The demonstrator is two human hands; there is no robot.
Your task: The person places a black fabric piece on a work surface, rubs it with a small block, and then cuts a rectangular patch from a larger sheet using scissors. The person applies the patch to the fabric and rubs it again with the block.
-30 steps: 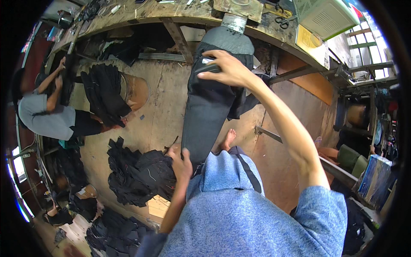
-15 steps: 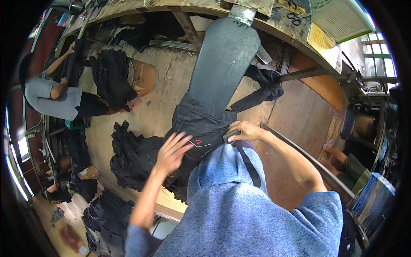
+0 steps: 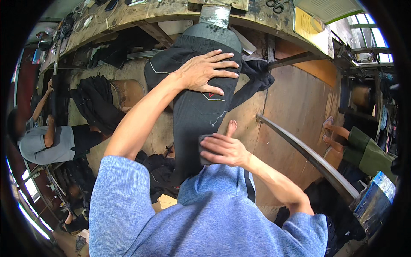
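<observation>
Black trousers (image 3: pixel 199 113) are drawn lengthwise over a grey padded board (image 3: pixel 205 31), with the waistband near the board's far, rounded end. Across the upper part of the trousers my left hand (image 3: pixel 207 73) lies flat, fingers spread, partly over a small red mark and near pale stitching. My right hand (image 3: pixel 224 150) is lower on the trouser leg, close to my body, its fingers over a small dark grey block (image 3: pixel 204 150) that rests against the cloth. The fingers of that hand are somewhat blurred.
A worn wooden bench (image 3: pixel 128 15) runs along the far side, with scissors (image 3: pixel 275 6) on it. A metal rail (image 3: pixel 308 154) slants at right. Dark garments (image 3: pixel 92 100) are heaped at left beside a person in grey (image 3: pixel 47 143). Another person's legs (image 3: pixel 336 132) show at right.
The trousers have been pulled far up over the board. My left hand has moved forward onto their upper part; my right hand and the block now lie on the leg, slightly nearer me.
</observation>
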